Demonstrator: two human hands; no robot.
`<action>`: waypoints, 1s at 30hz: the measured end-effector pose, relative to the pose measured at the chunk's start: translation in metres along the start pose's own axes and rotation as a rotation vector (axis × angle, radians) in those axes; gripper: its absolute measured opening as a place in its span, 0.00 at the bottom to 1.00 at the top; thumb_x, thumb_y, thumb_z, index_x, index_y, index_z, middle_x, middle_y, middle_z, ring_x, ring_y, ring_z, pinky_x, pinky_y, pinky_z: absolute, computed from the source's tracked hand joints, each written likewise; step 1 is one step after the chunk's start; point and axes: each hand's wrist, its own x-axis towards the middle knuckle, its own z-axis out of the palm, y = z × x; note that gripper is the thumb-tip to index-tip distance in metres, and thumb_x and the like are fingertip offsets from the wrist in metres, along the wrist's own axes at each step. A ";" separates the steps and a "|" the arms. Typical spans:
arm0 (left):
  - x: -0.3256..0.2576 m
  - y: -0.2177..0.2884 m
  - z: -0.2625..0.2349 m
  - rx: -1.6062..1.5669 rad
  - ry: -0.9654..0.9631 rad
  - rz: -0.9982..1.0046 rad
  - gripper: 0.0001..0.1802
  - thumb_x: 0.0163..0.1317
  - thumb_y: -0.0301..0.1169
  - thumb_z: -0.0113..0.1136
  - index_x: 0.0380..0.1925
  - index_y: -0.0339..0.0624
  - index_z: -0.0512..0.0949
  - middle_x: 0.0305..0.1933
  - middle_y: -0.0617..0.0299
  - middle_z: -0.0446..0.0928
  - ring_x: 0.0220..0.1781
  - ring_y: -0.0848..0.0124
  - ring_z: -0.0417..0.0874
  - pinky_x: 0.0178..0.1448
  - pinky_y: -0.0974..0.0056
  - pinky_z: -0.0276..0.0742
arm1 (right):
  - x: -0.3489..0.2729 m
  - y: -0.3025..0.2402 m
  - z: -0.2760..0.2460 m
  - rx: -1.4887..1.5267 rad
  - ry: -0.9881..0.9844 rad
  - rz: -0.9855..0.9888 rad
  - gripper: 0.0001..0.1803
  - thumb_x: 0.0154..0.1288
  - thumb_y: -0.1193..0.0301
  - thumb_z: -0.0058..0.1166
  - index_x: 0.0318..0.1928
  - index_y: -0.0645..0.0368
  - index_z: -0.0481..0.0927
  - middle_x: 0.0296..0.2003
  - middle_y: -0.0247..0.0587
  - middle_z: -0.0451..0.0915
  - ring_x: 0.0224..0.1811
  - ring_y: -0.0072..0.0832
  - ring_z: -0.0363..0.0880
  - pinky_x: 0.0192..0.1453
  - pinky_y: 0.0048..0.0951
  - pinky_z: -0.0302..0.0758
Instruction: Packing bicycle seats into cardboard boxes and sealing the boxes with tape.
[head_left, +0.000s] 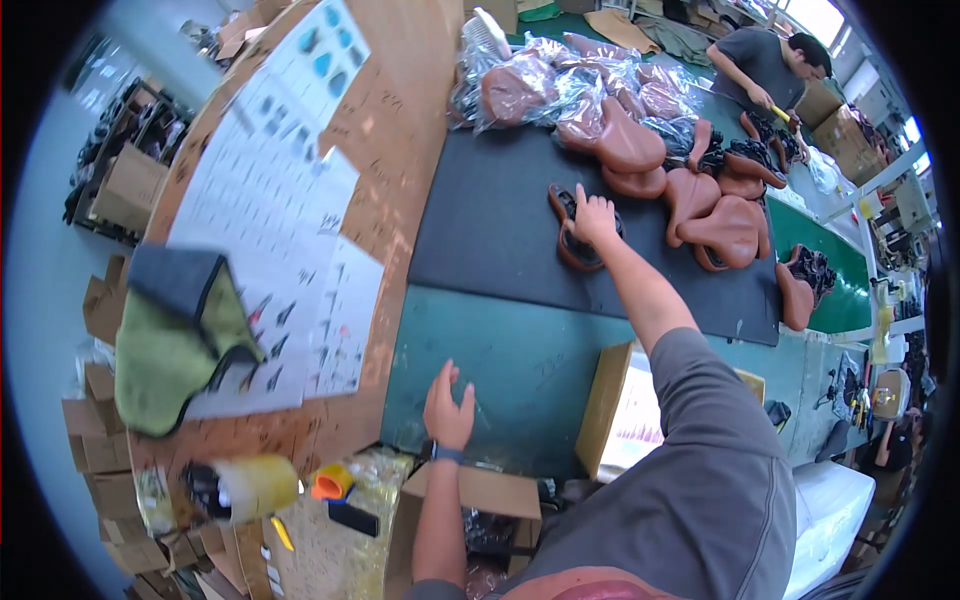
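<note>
A brown bicycle saddle (576, 260) lies upside down on the black mat (480, 215), its dark underside facing up. My right hand (594, 220) is on that saddle, index finger stretched out and the other fingers curled at its underside. The hand covers much of the saddle's middle. My left hand (449, 408) hovers over the green tabletop (520, 350) with its fingers apart and nothing in them; a dark band circles that wrist. Just right of the saddle lie several bare brown saddles (722, 232), some stacked or leaning on each other.
Plastic-wrapped saddles (520, 92) pile up at the far end. A wooden board (390, 110) with paper sheets rises on the left, a green-and-grey cloth (180, 340) over it. Open cardboard boxes (606, 410) stand near my body. A co-worker (765, 70) bends over saddles at far right.
</note>
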 end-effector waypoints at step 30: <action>0.343 -0.051 0.300 0.649 0.128 -0.165 0.48 0.80 0.63 0.59 0.89 0.47 0.63 0.97 0.50 0.52 0.98 0.54 0.48 0.97 0.38 0.40 | 0.271 0.126 -0.048 0.048 -0.087 0.131 0.59 0.67 0.57 0.72 0.90 0.50 0.52 0.70 0.68 0.80 0.68 0.62 0.87 0.74 0.57 0.83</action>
